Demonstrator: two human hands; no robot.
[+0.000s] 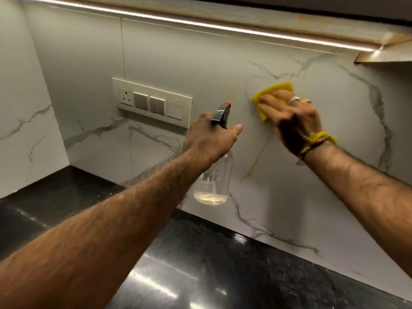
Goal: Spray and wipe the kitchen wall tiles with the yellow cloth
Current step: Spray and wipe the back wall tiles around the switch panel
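Note:
My right hand (292, 117) presses a folded yellow cloth (275, 90) flat against the white marble-look wall tiles (200, 63), fingers spread over it; only the cloth's top and left edges show. My left hand (211, 139) grips a clear spray bottle (211, 186) by its neck, just left of the cloth. The bottle's black trigger head with a red nozzle tip (223, 112) points at the wall. A little pale liquid sits in the bottle's bottom. A brownish streak (256, 161) runs down the tile below the cloth.
A cream switch and socket panel (152, 101) is mounted on the wall left of the bottle. A glossy black countertop (200, 264) runs below the tiles. An LED strip (200, 23) lines the cabinet underside above, and a side wall (22, 108) closes the corner at left.

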